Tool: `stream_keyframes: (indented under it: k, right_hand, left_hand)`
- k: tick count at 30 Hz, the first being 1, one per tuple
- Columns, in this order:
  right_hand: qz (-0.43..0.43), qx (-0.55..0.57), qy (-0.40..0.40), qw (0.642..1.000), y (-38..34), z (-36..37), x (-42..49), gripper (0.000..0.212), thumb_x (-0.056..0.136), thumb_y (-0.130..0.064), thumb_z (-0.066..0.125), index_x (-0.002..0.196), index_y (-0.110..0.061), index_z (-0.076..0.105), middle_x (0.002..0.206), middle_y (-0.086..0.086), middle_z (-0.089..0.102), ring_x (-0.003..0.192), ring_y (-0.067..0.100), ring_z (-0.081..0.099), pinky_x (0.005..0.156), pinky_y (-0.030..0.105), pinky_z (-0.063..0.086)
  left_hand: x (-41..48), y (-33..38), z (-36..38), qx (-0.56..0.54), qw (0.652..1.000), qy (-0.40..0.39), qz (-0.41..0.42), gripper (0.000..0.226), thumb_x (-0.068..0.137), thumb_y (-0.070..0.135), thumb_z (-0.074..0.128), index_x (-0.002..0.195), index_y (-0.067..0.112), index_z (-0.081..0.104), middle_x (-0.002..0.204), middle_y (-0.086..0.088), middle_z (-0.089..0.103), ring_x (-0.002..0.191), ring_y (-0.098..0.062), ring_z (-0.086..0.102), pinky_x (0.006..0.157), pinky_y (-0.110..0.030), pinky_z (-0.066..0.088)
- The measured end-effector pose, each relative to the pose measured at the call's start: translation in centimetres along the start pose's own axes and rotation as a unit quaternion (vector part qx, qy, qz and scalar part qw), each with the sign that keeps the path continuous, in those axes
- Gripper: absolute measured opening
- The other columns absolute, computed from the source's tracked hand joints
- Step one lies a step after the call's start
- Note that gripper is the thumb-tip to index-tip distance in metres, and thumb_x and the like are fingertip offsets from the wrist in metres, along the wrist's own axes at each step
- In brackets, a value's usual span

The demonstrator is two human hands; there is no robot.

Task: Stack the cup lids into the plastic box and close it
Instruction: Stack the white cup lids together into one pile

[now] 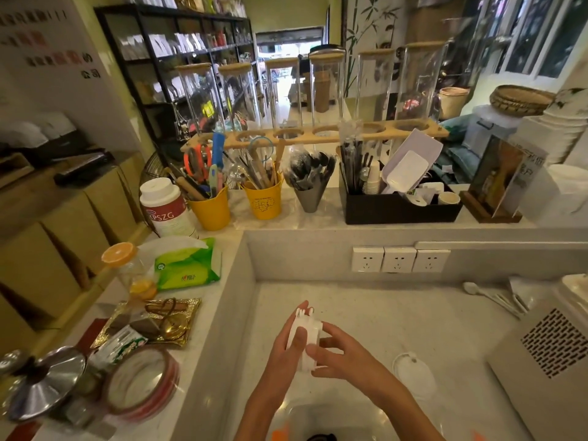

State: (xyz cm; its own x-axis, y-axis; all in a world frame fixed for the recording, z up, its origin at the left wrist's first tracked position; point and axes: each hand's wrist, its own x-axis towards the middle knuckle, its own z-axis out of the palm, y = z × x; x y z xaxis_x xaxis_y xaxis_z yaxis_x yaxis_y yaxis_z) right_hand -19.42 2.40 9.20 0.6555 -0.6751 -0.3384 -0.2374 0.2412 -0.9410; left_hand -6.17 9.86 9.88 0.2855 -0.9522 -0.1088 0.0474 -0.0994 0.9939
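A small stack of white cup lids (308,329) stands on edge between my two hands, above the pale counter. My left hand (289,348) cups the stack from the left with the thumb across its face. My right hand (334,353) pinches the stack's right and lower rim with its fingertips. Another white lid (412,372) lies flat on the counter to the right of my hands. A clear plastic box (305,418) sits at the bottom edge under my forearms, with orange clips at its sides; most of it is hidden.
A white machine with a vented side (547,361) stands at the right. White spoons (490,296) lie near the wall sockets (399,259). The raised ledge on the left holds tape rolls (143,381), a steel lid (44,381), a tissue pack (187,264) and a gold tray (149,323).
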Motion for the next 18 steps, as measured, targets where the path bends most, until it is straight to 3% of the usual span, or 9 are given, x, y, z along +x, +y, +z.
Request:
stream_keyframes:
  k: [3, 5, 9, 11, 14, 18]
  right_hand:
    - [-0.019, -0.026, 0.011, 0.999, 0.4, 0.0, 0.0, 0.073, 0.060, -0.069, 0.081, 0.125, -0.055, 0.050, 0.117, -0.015, 0.063, 0.095, 0.003, 0.072, 0.073, 0.022, 0.061]
    - [-0.035, -0.043, 0.021, 0.998, 0.5, 0.2, 0.0, 0.066, 0.058, -0.072, 0.080, 0.116, -0.065, 0.048, 0.115, -0.019, 0.062, 0.094, -0.003, 0.071, 0.071, 0.020, 0.060]
    - [-0.043, -0.052, 0.051, 0.996, 0.6, 0.1, 0.0, 0.054, 0.055, -0.080, 0.074, 0.102, -0.074, 0.048, 0.111, -0.022, 0.062, 0.090, -0.006, 0.070, 0.065, 0.017, 0.059]
    - [-0.042, -0.056, 0.066, 0.995, 0.6, 0.2, -0.1, 0.053, 0.054, -0.082, 0.073, 0.100, -0.073, 0.048, 0.109, -0.019, 0.062, 0.086, -0.006, 0.070, 0.063, 0.016, 0.059]
    - [-0.037, -0.057, 0.074, 0.995, 0.4, 0.4, -0.5, 0.060, 0.056, -0.083, 0.071, 0.106, -0.064, 0.045, 0.112, -0.012, 0.060, 0.086, -0.003, 0.070, 0.064, 0.017, 0.059]
    - [-0.032, 0.025, 0.039, 0.998, 0.5, -0.3, -1.5, 0.052, 0.069, -0.076, 0.067, 0.116, -0.055, 0.055, 0.116, -0.008, 0.064, 0.100, 0.002, 0.068, 0.078, 0.028, 0.062]
  left_hand:
    - [-0.2, 0.0, 0.7, -0.008, 1.000, -0.002, -0.008, 0.112, 0.055, 0.095, 0.054, 0.150, 0.038, 0.038, 0.150, 0.011, 0.050, 0.128, -0.013, 0.060, 0.099, -0.038, 0.057]
    - [-0.2, -0.2, 1.2, -0.016, 1.000, 0.002, -0.013, 0.113, 0.054, 0.094, 0.055, 0.151, 0.040, 0.036, 0.150, 0.012, 0.050, 0.124, -0.012, 0.063, 0.090, -0.032, 0.061]
    - [-0.2, -0.3, 1.5, -0.048, 0.999, 0.000, -0.022, 0.109, 0.057, 0.087, 0.065, 0.151, 0.040, 0.036, 0.151, 0.000, 0.052, 0.129, -0.029, 0.060, 0.101, -0.056, 0.053]
    - [-0.2, -0.5, 1.5, -0.073, 0.997, -0.011, -0.023, 0.102, 0.060, 0.081, 0.071, 0.148, 0.041, 0.040, 0.145, -0.001, 0.057, 0.125, -0.032, 0.063, 0.100, -0.058, 0.053]
    - [-0.2, -0.4, 1.4, -0.142, 0.989, -0.025, -0.026, 0.081, 0.068, 0.068, 0.077, 0.140, 0.043, 0.052, 0.138, 0.008, 0.064, 0.123, -0.026, 0.065, 0.094, -0.046, 0.058]
    - [-0.7, -1.0, 1.0, -0.258, 0.964, -0.021, -0.056, 0.062, 0.088, 0.045, 0.071, 0.144, 0.027, 0.053, 0.150, -0.002, 0.054, 0.135, -0.026, 0.055, 0.100, -0.040, 0.054]
